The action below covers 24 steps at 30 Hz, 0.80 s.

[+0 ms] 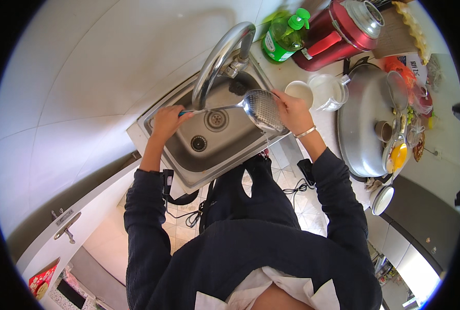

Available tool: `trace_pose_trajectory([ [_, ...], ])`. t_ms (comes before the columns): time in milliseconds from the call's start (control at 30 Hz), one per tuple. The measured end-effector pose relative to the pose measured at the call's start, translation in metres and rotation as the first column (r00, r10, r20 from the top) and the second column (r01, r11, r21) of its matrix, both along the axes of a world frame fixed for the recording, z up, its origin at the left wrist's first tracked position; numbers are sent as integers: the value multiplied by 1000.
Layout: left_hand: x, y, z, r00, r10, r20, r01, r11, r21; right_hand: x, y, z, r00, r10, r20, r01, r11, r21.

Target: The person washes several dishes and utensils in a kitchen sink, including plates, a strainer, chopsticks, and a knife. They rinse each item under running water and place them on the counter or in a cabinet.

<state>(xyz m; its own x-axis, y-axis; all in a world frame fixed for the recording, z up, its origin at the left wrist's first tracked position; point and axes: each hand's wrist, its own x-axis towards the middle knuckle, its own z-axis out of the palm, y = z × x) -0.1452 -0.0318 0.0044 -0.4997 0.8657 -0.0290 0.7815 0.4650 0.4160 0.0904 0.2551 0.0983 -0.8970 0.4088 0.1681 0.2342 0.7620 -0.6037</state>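
Note:
A metal skimmer with a perforated bowl is held level over the stainless steel sink. My left hand grips its handle, where a bit of blue shows by the fingers. At the other end, my right hand holds the rim of the bowl, with the fingertips partly hidden behind it. The curved chrome faucet arches above the handle, its spout close to my left hand. Water drips below the skimmer's bowl near the sink's front edge. The drain strainer lies beneath the handle.
A green pump bottle and a red thermos stand behind the sink's right corner. Nearer are a white bowl and a clear plastic jug. A large metal lid covers the right counter. An open door is at left.

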Motion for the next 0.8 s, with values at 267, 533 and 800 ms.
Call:
trace_pose_trajectory([
  [267,52,102,-16,976,-215,30,208,968,142,-6,-8,-7,996,-17,-86,27,993,112],
  [533,37,82,-27,989,-148,-23,148,989,-5,-24,0,-22,996,56,-75,-51,996,68],
  [800,11,19,-4,932,-95,350,131,988,-80,-31,16,-25,995,74,-60,-76,997,-29],
])
